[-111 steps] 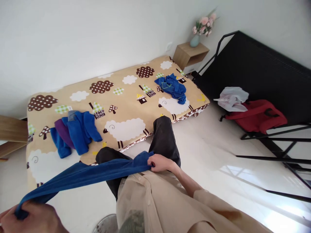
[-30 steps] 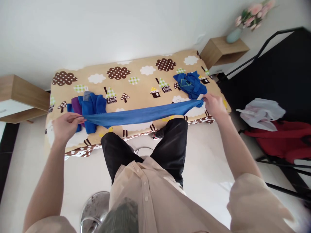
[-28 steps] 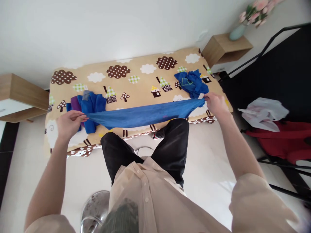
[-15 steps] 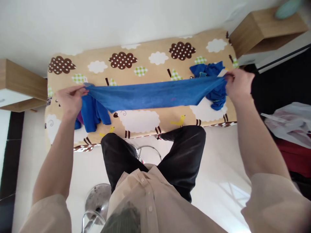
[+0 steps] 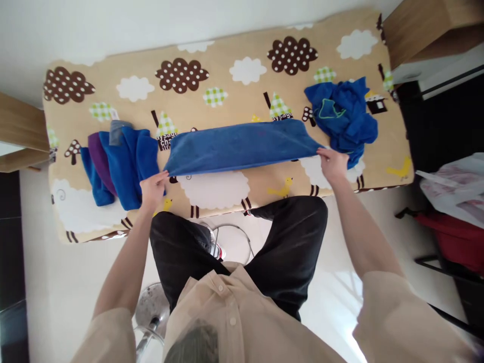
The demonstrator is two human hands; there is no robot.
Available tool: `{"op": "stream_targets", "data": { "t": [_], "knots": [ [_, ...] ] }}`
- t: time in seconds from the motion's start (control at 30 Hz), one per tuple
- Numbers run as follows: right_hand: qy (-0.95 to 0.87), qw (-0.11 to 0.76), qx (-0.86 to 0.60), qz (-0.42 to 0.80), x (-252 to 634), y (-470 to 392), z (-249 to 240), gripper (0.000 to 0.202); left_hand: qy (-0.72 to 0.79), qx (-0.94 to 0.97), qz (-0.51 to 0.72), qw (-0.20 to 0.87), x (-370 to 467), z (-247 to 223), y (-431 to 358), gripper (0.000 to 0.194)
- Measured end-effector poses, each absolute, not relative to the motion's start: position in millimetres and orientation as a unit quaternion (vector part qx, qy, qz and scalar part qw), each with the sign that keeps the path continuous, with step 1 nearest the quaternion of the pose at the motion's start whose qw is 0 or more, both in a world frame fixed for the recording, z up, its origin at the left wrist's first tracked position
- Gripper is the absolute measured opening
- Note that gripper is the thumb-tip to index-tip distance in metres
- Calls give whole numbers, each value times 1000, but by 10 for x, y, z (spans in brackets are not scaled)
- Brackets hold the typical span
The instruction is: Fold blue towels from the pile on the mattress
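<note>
A blue cloth (image 5: 242,146), folded into a long strip, is stretched across the middle of the patterned bed cover (image 5: 212,118). My left hand (image 5: 153,190) pinches its near left corner, and my right hand (image 5: 333,164) pinches the near right corner. Left of it stands a row of folded cloths (image 5: 126,161), blue with one purple and one grey among them. To the right lies a crumpled heap of blue cloths (image 5: 340,116), one showing a light green edge. Both hands' fingers are closed on the strip's corners.
Wooden cabinets stand at the left (image 5: 22,126) and right (image 5: 423,30) ends. A white plastic bag (image 5: 454,186) rests over a red item (image 5: 454,237) at the right. A metal stool (image 5: 153,307) stands on the floor by my legs.
The blue strip has come down onto the cover. My hands have moved closer together and nearer to me, from its upper corners to its near corners.
</note>
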State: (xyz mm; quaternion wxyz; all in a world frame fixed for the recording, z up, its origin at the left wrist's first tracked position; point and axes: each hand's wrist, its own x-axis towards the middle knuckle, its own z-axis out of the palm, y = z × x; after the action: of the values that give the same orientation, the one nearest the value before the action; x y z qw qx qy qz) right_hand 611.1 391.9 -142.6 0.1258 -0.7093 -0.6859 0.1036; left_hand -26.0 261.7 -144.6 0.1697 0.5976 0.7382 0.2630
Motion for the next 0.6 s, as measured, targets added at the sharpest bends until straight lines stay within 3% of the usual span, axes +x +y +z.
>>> {"op": "stream_targets", "data": {
  "t": [0.13, 0.27, 0.43, 0.6],
  "knots": [
    [-654, 57, -733, 175, 6164, 3721, -1876, 34, 779, 553, 171, 242, -172, -1872, 2489, 28],
    [-613, 58, -761, 206, 6277, 3633, -2099, 32, 805, 505, 151, 272, -166, -2078, 2346, 29],
    [-599, 42, -771, 214, 6370, 3617, -2154, 36, 797, 545, 113, 235, -210, -2143, 2197, 34],
    [-607, -62, -761, 222, 6454, 3500, -2196, 36, 741, 636, -25, 212, -234, -2096, 2104, 38]
  ]
}}
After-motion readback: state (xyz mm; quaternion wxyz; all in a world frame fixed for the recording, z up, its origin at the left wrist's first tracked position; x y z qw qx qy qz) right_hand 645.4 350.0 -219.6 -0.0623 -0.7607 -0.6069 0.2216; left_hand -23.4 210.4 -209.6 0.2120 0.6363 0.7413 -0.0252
